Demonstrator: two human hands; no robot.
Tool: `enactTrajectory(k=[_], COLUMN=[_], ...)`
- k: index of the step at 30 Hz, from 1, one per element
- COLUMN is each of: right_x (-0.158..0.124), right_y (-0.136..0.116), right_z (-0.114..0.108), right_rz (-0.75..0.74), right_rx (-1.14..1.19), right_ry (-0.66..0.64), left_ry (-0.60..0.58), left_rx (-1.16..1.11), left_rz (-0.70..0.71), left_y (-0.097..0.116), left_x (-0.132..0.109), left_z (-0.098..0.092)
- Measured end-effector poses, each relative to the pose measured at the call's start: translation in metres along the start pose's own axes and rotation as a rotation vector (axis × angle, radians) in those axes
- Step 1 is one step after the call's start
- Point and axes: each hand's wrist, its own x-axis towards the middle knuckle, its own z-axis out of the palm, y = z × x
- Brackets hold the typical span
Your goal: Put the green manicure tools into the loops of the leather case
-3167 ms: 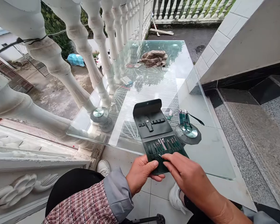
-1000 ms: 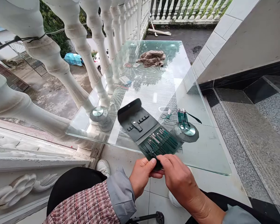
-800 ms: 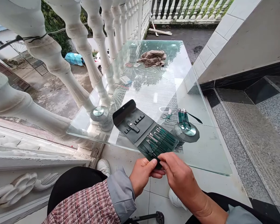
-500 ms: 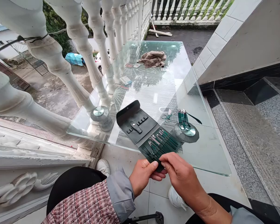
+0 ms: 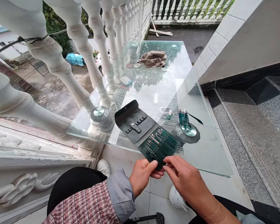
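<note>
An unfolded dark green manicure case (image 5: 151, 133) is tilted over the near edge of the glass table. Its lower half holds a row of slim metal tools (image 5: 161, 138) under straps; the upper flap has several vacant loops. My left hand (image 5: 143, 174) is closed on the case's near end, thumb on top and fingers underneath. At the same end, to the right, my right hand (image 5: 183, 172) pinches thumb and forefinger together by the case's edge. What sits between those fingertips is hidden. Beyond it lie nail clippers (image 5: 183, 116) and green-handled scissors (image 5: 185, 126).
The glass table (image 5: 140, 102) rests on faceted supports (image 5: 102, 119). A crumpled brown cloth (image 5: 152, 59) and a small flat box (image 5: 126, 81) lie farther back. Another small green-handled tool (image 5: 167, 117) is left of the clippers. White balusters (image 5: 77, 53) stand left, stone steps (image 5: 242, 124) right.
My right hand has shifted slightly right along the case's near end, uncovering more of the case. My left hand keeps its hold, and the case has tilted slightly.
</note>
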Motion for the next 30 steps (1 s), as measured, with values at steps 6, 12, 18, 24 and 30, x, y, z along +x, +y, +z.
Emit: enactTrajectory(k=[6,12,18,24,30], right_x=[-0.003,0.000,-0.002,-0.004,0.001], right_y=[-0.002,-0.007,-0.004,-0.003,-0.002], right_z=[0.004,0.000,-0.007,-0.007,-0.008], right_rz=[-0.007,0.188,0.142,0.088,0.209], right_rx=[0.028,0.290,0.211,0.129,0.243], right_ry=[0.058,-0.075,-0.107,-0.033,-0.097], left_ry=[-0.001,-0.058,-0.068,-0.116,-0.174], left_rx=[0.028,0.040,0.015,0.033,0.078], left_rz=[-0.004,0.011,-0.004,-0.008,-0.022], left_y=[-0.001,-0.006,-0.002,0.002,0.004], left_x=[0.001,0.001,0.000,0.000,0.000], left_z=[0.000,0.000,0.001,0.001,-0.001])
